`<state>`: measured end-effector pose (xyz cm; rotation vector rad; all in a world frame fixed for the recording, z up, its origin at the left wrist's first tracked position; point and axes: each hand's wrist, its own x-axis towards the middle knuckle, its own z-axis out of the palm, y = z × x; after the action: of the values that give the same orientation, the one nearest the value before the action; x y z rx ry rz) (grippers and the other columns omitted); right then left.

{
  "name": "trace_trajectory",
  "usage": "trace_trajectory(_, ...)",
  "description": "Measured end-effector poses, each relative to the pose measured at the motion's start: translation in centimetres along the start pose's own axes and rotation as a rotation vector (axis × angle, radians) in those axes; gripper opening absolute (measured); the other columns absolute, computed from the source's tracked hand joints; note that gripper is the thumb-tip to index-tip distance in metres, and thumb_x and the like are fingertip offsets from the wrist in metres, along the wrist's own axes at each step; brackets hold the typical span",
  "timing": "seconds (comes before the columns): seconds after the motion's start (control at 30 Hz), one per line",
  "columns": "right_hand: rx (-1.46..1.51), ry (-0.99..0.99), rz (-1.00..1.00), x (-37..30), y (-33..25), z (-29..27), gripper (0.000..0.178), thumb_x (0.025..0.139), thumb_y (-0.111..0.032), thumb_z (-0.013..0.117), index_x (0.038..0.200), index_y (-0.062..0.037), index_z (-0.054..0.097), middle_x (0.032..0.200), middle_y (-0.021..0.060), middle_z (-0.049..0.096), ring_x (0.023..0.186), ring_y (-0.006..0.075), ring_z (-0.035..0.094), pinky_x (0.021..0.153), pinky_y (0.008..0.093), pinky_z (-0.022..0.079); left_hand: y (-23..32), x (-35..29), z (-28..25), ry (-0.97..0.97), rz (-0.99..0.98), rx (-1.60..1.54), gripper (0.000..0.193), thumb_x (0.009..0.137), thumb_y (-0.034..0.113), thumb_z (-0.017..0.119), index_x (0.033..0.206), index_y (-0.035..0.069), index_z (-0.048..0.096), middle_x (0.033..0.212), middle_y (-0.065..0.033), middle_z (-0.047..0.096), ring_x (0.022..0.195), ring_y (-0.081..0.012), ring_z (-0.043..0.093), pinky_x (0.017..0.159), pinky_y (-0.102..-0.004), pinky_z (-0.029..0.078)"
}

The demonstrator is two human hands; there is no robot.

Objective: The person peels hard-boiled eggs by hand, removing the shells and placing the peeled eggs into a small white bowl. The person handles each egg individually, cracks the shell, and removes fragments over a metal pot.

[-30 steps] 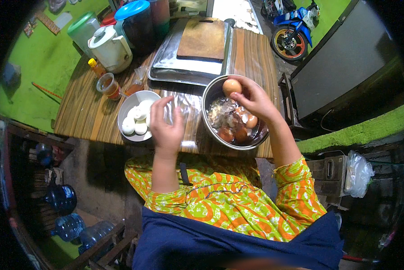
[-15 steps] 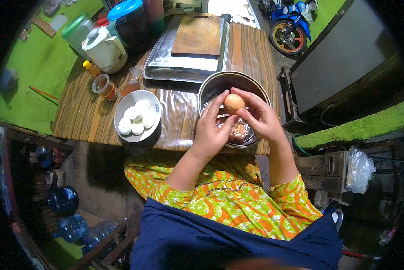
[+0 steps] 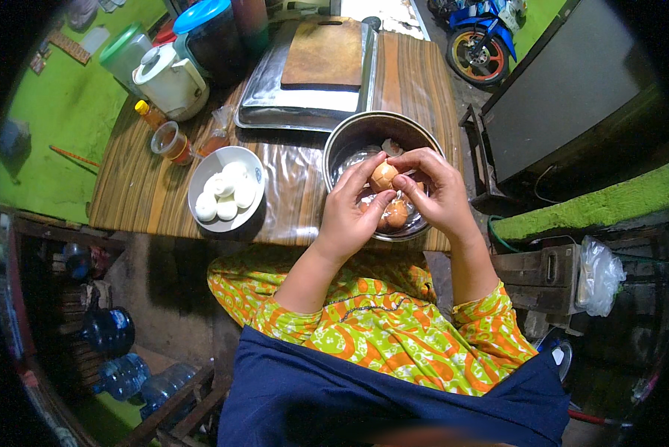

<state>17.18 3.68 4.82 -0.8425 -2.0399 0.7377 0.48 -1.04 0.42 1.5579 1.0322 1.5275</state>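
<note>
I've got a brown egg (image 3: 383,176) pinched between both hands over the metal bowl (image 3: 364,132), my left hand (image 3: 351,212) closed on it from below-left, my right hand (image 3: 436,191) curled over it from the right. Its long axis looks tilted, upper-right to lower-left, though my fingers hide both ends. Peeled white eggs (image 3: 226,195) sit on the plate (image 3: 200,167) well off to my left.

- Bare tabletop (image 3: 297,179) lies open between the white plate (image 3: 200,175) and the metal bowl (image 3: 349,138).
- Tray (image 3: 275,112) and jug (image 3: 170,78) crowd the far side.
- Both hands fill the bowl's mouth.
</note>
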Motion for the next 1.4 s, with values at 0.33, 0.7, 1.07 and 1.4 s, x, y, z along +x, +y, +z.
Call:
trace_trajectory(0.33,0.111,0.037,0.068,-0.4,0.6,0.6,0.020,0.086,-0.008,0.068,0.104,0.0008,0.065,0.098,0.0092,0.063,0.090,0.0167,0.062,0.079,0.0276,0.049,0.4,0.0,-0.2,-0.011,-0.059,-0.083,0.050,0.087,0.005,0.069,0.134,0.004,0.052,0.122,-0.0134,0.057,0.104,-0.0191,0.061,0.087,-0.0309,0.054)
trace_trajectory(0.7,0.171,0.118,0.105,-0.7,0.6,0.5,0.016,0.083,-0.004,0.067,0.098,-0.0007,0.062,0.089,0.0108,0.062,0.083,0.0217,0.063,0.077,0.0325,0.050,-0.5,0.1,-0.5,-0.010,-0.130,-0.221,0.050,0.086,0.006,0.070,0.133,0.005,0.053,0.122,-0.0109,0.056,0.109,-0.0180,0.060,0.087,-0.0309,0.055)
trace_trajectory(1.07,0.028,-0.074,-0.024,-0.1,0.3,-0.5,0.022,0.079,0.003,0.066,0.099,-0.0006,0.058,0.094,0.0128,0.058,0.088,0.0270,0.061,0.078,0.0348,0.050,0.0,0.1,-0.6,-0.044,-0.137,-0.171,0.051,0.086,0.005,0.071,0.133,0.007,0.054,0.119,-0.0085,0.056,0.105,-0.0165,0.061,0.087,-0.0299,0.054)
trace_trajectory(1.4,0.046,-0.091,0.009,-1.1,1.0,-0.9,0.016,0.085,0.005,0.061,0.099,0.0004,0.055,0.094,0.0108,0.055,0.089,0.0181,0.058,0.078,0.0270,0.047,-0.9,0.4,-1.1,-0.060,-0.186,-0.302,0.049,0.094,0.009,0.061,0.139,0.003,0.045,0.124,-0.0107,0.053,0.111,-0.0166,0.057,0.093,-0.0303,0.050)
